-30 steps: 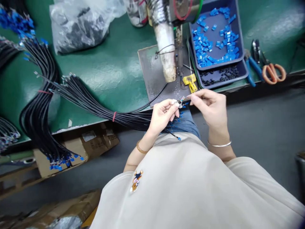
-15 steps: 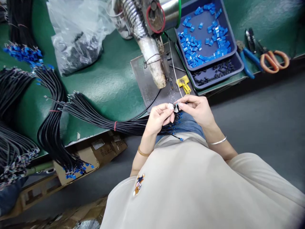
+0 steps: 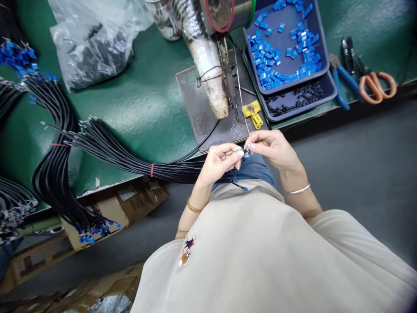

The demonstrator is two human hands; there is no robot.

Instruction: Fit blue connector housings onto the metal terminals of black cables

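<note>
In front of my waist, at the bench edge, both hands meet fingertip to fingertip. My left hand is closed in a pinch on the end of a black cable, its fingertips partly wrapped in something white. My right hand pinches a small blue connector at that cable end; the fingers hide most of it. Below the left hand, a bundle of black cables tied with a red band runs over the bench edge, with blue connectors at its near ends. A thin white strand of solder wire hangs down toward my right fingers.
A soldering stand with a wrapped arm rises over a dark plate. Beside it lie a yellow clip, a tray of blue connectors, pliers and scissors. More cable bundles and a plastic bag are leftward.
The view has shifted slightly, so the bench things on the left sit further left. My fingertips have drawn together a little to the right, and blue now shows between them.
</note>
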